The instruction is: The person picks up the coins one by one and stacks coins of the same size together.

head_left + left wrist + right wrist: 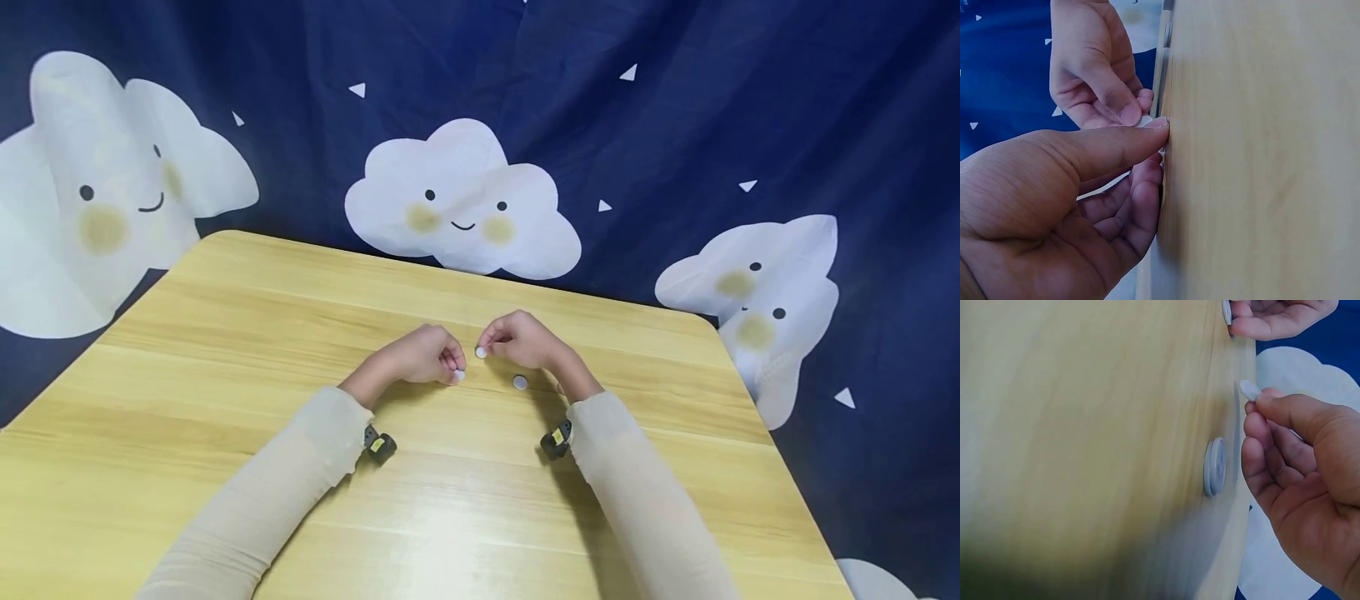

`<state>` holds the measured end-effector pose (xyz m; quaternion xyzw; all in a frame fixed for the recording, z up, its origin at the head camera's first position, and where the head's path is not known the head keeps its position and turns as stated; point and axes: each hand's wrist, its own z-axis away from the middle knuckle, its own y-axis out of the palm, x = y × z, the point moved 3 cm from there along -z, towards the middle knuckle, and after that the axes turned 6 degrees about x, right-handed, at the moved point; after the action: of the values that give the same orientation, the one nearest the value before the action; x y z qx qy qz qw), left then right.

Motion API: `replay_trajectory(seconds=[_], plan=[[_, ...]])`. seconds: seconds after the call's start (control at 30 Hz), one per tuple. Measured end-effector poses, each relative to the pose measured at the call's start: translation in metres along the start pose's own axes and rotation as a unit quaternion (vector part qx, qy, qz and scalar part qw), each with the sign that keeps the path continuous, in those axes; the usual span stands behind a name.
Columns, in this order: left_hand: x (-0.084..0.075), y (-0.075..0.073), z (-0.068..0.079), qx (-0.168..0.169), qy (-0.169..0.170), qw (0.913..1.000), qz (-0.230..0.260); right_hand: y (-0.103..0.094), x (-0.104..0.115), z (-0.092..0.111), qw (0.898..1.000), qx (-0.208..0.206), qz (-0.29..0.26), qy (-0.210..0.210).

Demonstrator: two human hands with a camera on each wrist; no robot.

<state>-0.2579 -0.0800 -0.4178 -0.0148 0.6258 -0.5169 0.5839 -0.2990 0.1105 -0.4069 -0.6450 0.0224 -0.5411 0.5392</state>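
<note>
Between thumb and fingertips, my left hand [427, 354] pinches a small pale round disc [460, 376] low at the tabletop. My right hand [525, 340] pinches another disc [481, 352] by its edge; in the right wrist view this white disc [1249, 390] tilts up from the thumb tip. The two hands face each other, a short gap apart. Nearer my right wrist, a grey round piece [520, 382] lies flat on the wood. Seen from the side in the right wrist view, it looks like two grey discs [1215, 467] stacked. My left thumb mostly covers its disc in the left wrist view.
The light wooden table [247, 350] has rounded far corners. A dark blue curtain [465, 58] with white clouds hangs just behind its far edge. Each wrist wears a small black camera [380, 446], close over the wood. Long pale sleeves [262, 492] cover both forearms.
</note>
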Motion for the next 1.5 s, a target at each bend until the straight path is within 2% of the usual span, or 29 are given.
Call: replay_trajectory(seconds=[0.33, 0.67, 1.17, 1.33, 1.5], plan=[[0.003, 0.002, 0.0, -0.005, 0.002, 1.0, 0.0, 0.001, -0.003, 0.012, 1.0, 0.005, -0.006, -0.002], [-0.003, -0.001, 0.002, -0.003, -0.001, 1.0, -0.009, 0.007, 0.0, 0.021, 1.0, 0.018, -0.022, -0.013], [-0.003, -0.001, 0.003, -0.008, -0.006, 0.9998, -0.016, 0.024, 0.011, 0.02, 0.995, 0.057, -0.039, -0.069], [-0.002, 0.0, 0.002, -0.014, -0.008, 0.9996, -0.021, 0.027, 0.012, 0.021, 0.995, 0.057, -0.042, -0.069], [-0.002, 0.0, 0.0, -0.015, -0.012, 0.9994, -0.028, 0.027, 0.014, 0.021, 0.994, 0.054, -0.032, -0.087]])
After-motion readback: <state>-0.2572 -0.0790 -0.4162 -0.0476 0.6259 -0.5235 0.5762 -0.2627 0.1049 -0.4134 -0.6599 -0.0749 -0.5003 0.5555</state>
